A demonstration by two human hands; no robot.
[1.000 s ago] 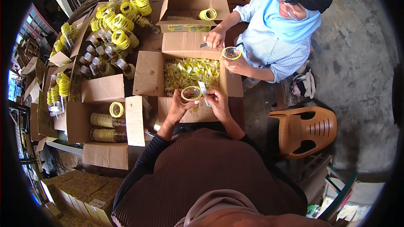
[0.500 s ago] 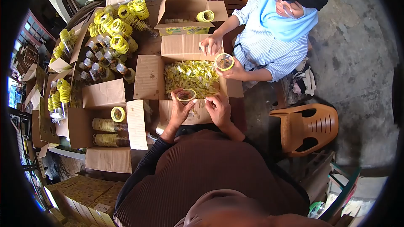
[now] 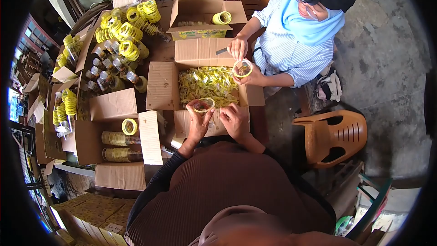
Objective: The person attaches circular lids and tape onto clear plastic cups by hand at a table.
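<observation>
My left hand (image 3: 197,125) is closed around a clear cup (image 3: 203,105) with a yellow rim and something brownish inside. It holds the cup over the near edge of an open cardboard box (image 3: 162,82) filled with small yellow strips or packets (image 3: 207,84). Just right of the cup, my right hand (image 3: 235,122) has its fingers curled together over the box's near flap (image 3: 214,125). What those fingers pinch, if anything, is hidden.
Across the box, a person (image 3: 291,45) holds a similar cup (image 3: 242,69) and a flat dark blade (image 3: 221,51). Stacked cups (image 3: 114,137) lie in a box at left. Yellow rings and jars (image 3: 129,50) stand behind. An orange chair (image 3: 337,139) is at right.
The other person's free hand has moved to their cup, and the blade now shows. My cup tips slightly and sits a little lower in view. My right fingers have curled in more.
</observation>
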